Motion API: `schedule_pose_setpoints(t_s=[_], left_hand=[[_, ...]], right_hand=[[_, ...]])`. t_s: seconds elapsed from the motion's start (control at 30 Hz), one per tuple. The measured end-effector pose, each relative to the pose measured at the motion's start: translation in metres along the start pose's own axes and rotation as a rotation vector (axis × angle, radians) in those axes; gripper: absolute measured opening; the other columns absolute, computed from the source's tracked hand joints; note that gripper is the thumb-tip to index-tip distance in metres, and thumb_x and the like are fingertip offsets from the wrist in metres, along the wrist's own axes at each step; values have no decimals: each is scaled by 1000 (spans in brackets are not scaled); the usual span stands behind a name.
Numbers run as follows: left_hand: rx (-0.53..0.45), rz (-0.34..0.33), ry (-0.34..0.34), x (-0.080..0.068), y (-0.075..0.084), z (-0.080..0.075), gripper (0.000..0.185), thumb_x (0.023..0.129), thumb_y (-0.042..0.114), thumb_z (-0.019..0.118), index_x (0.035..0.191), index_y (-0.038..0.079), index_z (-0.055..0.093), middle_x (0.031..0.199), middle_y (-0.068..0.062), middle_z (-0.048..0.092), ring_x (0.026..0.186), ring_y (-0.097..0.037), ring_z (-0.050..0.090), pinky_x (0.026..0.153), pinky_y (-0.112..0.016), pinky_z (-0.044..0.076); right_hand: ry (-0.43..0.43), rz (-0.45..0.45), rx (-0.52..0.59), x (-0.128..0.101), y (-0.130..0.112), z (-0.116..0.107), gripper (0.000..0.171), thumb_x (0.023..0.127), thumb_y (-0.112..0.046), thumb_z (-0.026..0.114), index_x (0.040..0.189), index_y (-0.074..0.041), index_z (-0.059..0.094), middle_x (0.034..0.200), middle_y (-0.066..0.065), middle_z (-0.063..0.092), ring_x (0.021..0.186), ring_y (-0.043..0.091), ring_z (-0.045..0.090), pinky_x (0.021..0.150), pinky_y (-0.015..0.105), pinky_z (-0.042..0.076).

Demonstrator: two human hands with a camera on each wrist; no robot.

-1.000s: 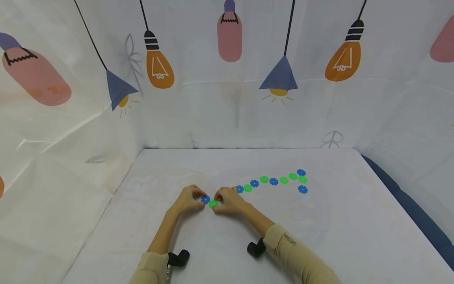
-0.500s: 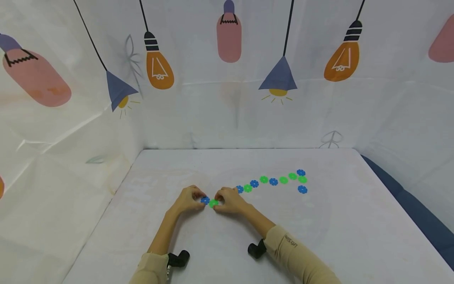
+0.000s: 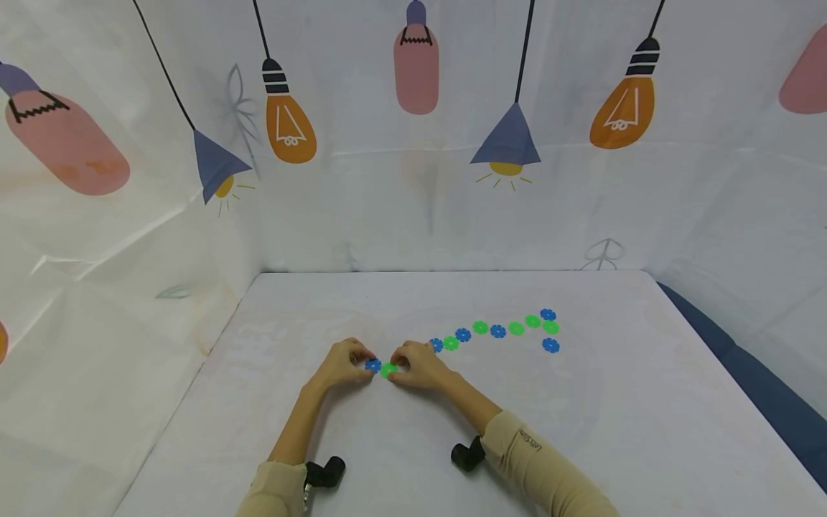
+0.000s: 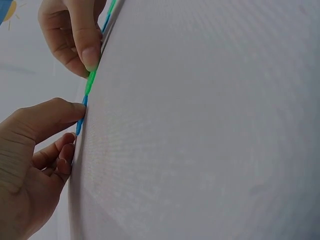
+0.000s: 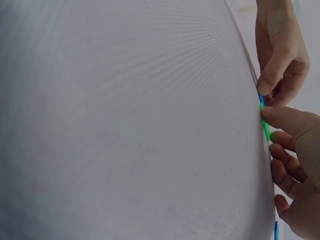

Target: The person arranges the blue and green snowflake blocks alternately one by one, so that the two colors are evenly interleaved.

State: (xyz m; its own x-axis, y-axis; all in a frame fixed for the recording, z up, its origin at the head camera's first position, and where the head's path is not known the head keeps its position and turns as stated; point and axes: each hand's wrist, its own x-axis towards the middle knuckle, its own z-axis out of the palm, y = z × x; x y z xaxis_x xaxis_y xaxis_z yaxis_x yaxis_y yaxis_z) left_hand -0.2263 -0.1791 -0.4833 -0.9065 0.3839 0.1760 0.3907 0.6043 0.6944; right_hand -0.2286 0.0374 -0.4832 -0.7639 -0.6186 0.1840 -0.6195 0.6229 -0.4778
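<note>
A blue flower-shaped disc [image 3: 372, 365] and a green one [image 3: 388, 370] lie side by side on the white table [image 3: 413, 431], touching. My left hand [image 3: 345, 361] pinches the blue disc [image 4: 82, 116]. My right hand [image 3: 416, 363] pinches the green disc [image 5: 266, 131]. Both discs show edge-on in the wrist views, flat on the cloth. To the right of the right hand, a chain of alternating blue and green discs [image 3: 497, 329] curves away toward the table's right side.
One blue disc [image 3: 551, 345] lies apart at the chain's right end. A printed curtain [image 3: 413, 143] walls the table at the back and left. A dark blue edge [image 3: 762, 388] runs along the right side. Black camera mounts [image 3: 326, 470] sit on both wrists.
</note>
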Motion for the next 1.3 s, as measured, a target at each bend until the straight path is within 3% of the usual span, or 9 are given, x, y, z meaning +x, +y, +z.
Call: schedule_pose_setpoints(t_s=[0.7, 0.93, 1.13, 1.3], left_hand=[[7, 13, 0, 0, -1, 2, 25, 65, 8, 78, 87, 1, 73, 83, -4, 61, 77, -15, 53, 69, -27, 45], [13, -1, -1, 0, 0, 2, 26, 64, 9, 78, 88, 1, 73, 83, -3, 60, 77, -15, 52, 69, -27, 44], [9, -4, 8, 0, 1, 1, 26, 64, 9, 78, 88, 1, 73, 83, -3, 61, 77, -15, 53, 69, -27, 45], [4, -10, 7, -1, 2, 1, 25, 65, 8, 78, 88, 1, 73, 84, -4, 61, 78, -16, 53, 70, -28, 45]], right_hand=[[18, -6, 2, 0, 5, 5, 25, 81, -29, 73, 96, -9, 70, 88, -2, 63, 84, 12, 57, 76, 32, 36], [64, -63, 71, -3, 9, 2, 28, 81, -21, 73, 103, -4, 69, 90, 4, 64, 84, 15, 59, 75, 28, 45], [99, -9, 116, -5, 18, -9, 27, 81, -15, 72, 104, -2, 68, 92, 5, 64, 86, 17, 59, 76, 29, 47], [130, 56, 120, -9, 32, -19, 26, 80, -16, 73, 102, -2, 69, 94, 6, 65, 88, 21, 58, 80, 37, 45]])
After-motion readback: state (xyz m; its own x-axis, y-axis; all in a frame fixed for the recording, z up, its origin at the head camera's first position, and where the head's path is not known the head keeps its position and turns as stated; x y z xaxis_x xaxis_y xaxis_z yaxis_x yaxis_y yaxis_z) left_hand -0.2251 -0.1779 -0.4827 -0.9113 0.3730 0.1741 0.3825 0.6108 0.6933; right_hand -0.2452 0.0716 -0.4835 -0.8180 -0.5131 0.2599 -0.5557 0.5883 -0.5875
